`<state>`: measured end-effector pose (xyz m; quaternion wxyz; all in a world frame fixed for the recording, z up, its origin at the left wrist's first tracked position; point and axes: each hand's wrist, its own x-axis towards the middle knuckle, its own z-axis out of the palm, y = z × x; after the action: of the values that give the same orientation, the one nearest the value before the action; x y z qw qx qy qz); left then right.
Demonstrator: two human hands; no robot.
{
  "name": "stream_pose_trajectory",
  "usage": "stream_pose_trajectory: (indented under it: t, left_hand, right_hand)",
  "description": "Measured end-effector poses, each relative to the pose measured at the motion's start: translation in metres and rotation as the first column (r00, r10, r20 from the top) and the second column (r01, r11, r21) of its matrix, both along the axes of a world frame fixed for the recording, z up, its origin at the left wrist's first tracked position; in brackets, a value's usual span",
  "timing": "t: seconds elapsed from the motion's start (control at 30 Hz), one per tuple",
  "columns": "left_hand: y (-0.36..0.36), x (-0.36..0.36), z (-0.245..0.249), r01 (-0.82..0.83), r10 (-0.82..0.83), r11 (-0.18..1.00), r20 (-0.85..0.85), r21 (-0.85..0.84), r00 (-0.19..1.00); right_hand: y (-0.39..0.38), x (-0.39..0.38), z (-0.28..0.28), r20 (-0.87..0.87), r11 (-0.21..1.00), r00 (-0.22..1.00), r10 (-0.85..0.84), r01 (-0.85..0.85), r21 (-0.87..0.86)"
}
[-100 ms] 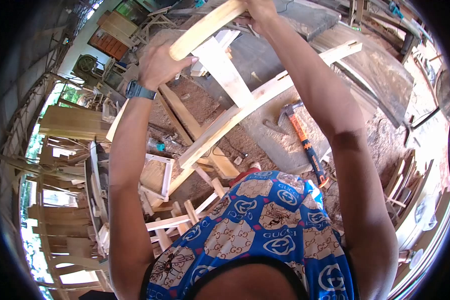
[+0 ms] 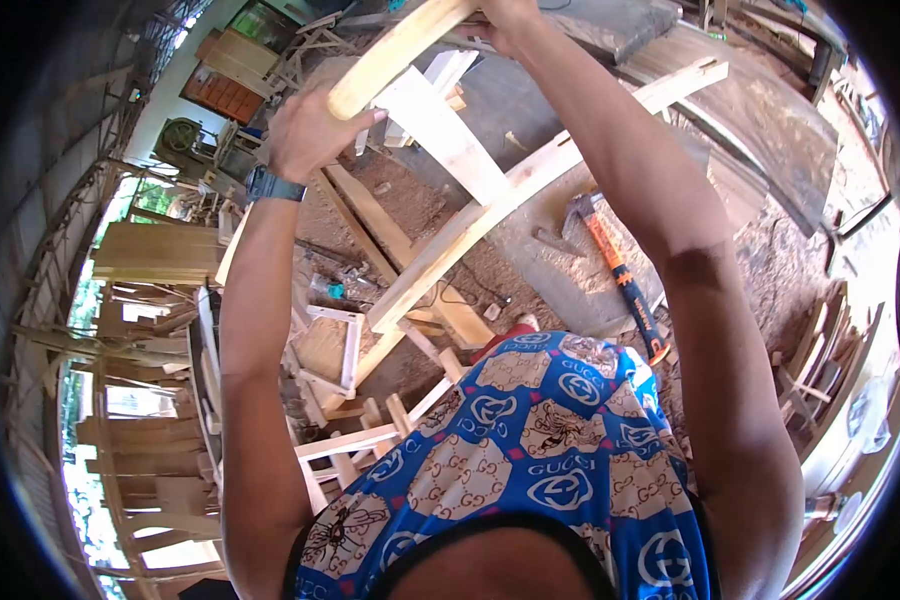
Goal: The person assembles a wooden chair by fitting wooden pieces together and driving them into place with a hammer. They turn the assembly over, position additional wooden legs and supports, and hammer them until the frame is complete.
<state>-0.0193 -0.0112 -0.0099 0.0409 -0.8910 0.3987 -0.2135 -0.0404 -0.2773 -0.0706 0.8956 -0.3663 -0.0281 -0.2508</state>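
At the top of the view a curved wooden rail (image 2: pixel 400 52) spans between my two hands. My left hand (image 2: pixel 310 128), below a dark wristwatch, is wrapped round its lower left end, thumb pointing right. My right hand (image 2: pixel 505 24) grips its upper right end, partly cut off by the frame's top edge. A wide pale slat (image 2: pixel 445 135) runs from beneath the rail down to a long curved beam (image 2: pixel 470 225), which slopes across the middle. Right of the beam, a hammer (image 2: pixel 618 270) with an orange and black handle lies on a grey surface.
A small wooden frame (image 2: pixel 352 350) and several wood pieces stand at the lower left of centre. Stacked boards (image 2: pixel 160 250) are at the far left. Wood strips (image 2: pixel 820 340) lean at the right. Sawdust covers the ground, and a thin cable lies near the beam.
The rail and both hands have shifted slightly left and up in the view. The background and hammer appear slightly shifted too.
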Motion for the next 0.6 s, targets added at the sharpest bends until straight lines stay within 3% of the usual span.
stream_pose_trajectory:
  t: [0.07, 0.23, 0.33, 0.43, 0.6]
  left_hand:
    - [-0.004, -0.004, 0.006, -0.024, 0.023, 0.999, -0.024, -0.039, 0.999]
    - [-0.007, 0.000, 0.004, -0.013, 0.009, 0.999, 0.148, 0.029, 0.989]
    - [-0.007, -0.004, -0.004, -0.057, 0.057, 0.998, 0.196, -0.002, 0.979]
    - [-0.004, -0.007, -0.012, 0.005, 0.005, 0.999, 0.299, -0.032, 0.954]
    - [-0.005, -0.010, -0.018, -0.006, 0.025, 0.999, 0.376, -0.052, 0.926]
  right_hand:
    - [0.000, 0.004, 0.001, -0.015, 0.995, 0.999, -0.051, 0.052, 0.086]
    - [0.000, 0.007, -0.006, -0.064, 0.983, 0.988, -0.143, 0.149, 0.110]
    - [-0.005, 0.003, -0.005, -0.078, 0.988, 0.987, -0.140, 0.144, 0.048]
    - [-0.006, 0.000, -0.001, -0.065, 0.991, 0.990, -0.128, 0.131, 0.041]
    - [-0.006, 0.005, -0.003, -0.027, 0.990, 0.996, -0.082, 0.084, 0.114]
